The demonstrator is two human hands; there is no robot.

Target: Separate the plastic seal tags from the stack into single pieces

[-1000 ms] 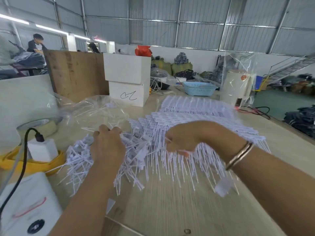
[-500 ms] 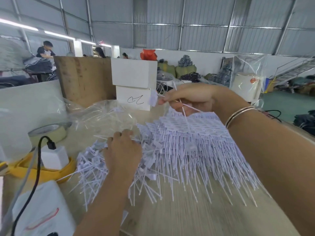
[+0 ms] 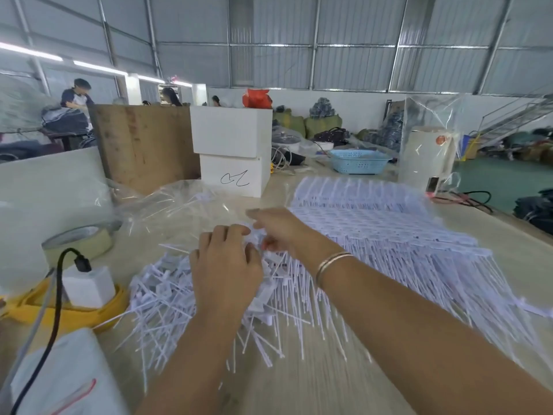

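A: Nearest the camera?
B: White padded parcel [image 3: 54, 381] at lower left on the wooden table [image 3: 299, 384], a black cable [image 3: 49, 319] running over it up to a white charger block [image 3: 88, 286]. The block sits on yellow strapping [image 3: 74, 316].

A: Hands?
B: Left hand [image 3: 224, 271] lies palm-down on the loose pile of single tags [image 3: 167, 307], fingers curled into the white pieces; whether that grip pinches a tag or only presses, cannot tell. Right hand [image 3: 281, 229], bangles [image 3: 329, 263] at the wrist, reaches across just beyond the left one. Index finger extended, other fingers curled at the tags beneath. Motion blur there; grip on a tag cannot be confirmed.

A: The task's stock?
B: Stack of plastic seal tags [image 3: 389, 235] spreads to the right of both hands, rows overlapping, thin tails pointing toward the camera. Separated pieces lie jumbled to the left, under and around the left hand.

A: Farther back?
B: Roll of tape [image 3: 77, 241] at left, crumpled clear plastic bag [image 3: 173, 208] behind the hands. Then two stacked white boxes [image 3: 233, 151], the lower one marked with a scribble, beside a wooden board [image 3: 143, 145]. Blue basket [image 3: 357, 163] and a white cylinder in clear wrap [image 3: 425, 157] toward the right. People [image 3: 76, 95] stand at the far left.
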